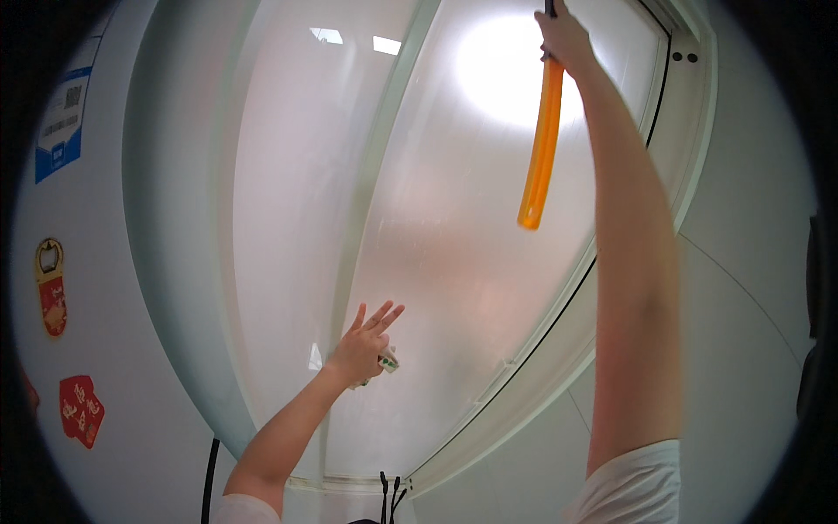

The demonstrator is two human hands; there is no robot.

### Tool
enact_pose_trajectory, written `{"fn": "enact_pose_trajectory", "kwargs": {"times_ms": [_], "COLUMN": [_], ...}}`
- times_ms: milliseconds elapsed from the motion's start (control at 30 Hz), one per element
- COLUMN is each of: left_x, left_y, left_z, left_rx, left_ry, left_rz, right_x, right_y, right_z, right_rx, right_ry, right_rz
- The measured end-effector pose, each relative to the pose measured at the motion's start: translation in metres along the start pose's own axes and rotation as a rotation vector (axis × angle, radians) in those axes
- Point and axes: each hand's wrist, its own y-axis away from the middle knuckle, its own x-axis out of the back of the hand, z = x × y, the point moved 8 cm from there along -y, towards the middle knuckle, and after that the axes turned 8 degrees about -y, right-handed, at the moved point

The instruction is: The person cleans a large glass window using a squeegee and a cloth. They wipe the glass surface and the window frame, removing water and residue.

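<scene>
At the top right my right hand [566,39] is closed around the dark grip of a long tool. The tool's bright orange, slightly curved strip [542,150] hangs down from the fist, in front of a frosted glass panel [445,262]. Lower and to the left, my left hand [360,347] pinches a small crumpled wad [389,360], cloth or paper with green marks, between thumb and index finger. Its other three fingers are spread over the glass. Whether the wad or the orange strip touches the glass, I cannot tell.
A pale upright bar [366,190] divides the glass panels, and a white frame [694,131] borders them at right. On the white surface at left are a bottle-opener magnet [52,288], a red magnet [81,409] and a printed label [62,124]. Black cords [394,494] show below.
</scene>
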Motion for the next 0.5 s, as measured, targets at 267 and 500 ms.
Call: {"fn": "enact_pose_trajectory", "kwargs": {"times_ms": [267,500], "left_x": [-0.031,-0.063], "left_y": [0.015,0.024], "left_z": [-0.028,-0.039], "left_rx": [0.111,0.207], "left_ry": [-0.048,-0.125], "left_rz": [-0.083,-0.055], "right_x": [-0.115,-0.159], "right_y": [0.308,0.550], "right_z": [0.090,0.152], "right_rx": [-0.107,-0.171], "right_ry": [-0.040,0.005], "right_rz": [-0.067,-0.256]}}
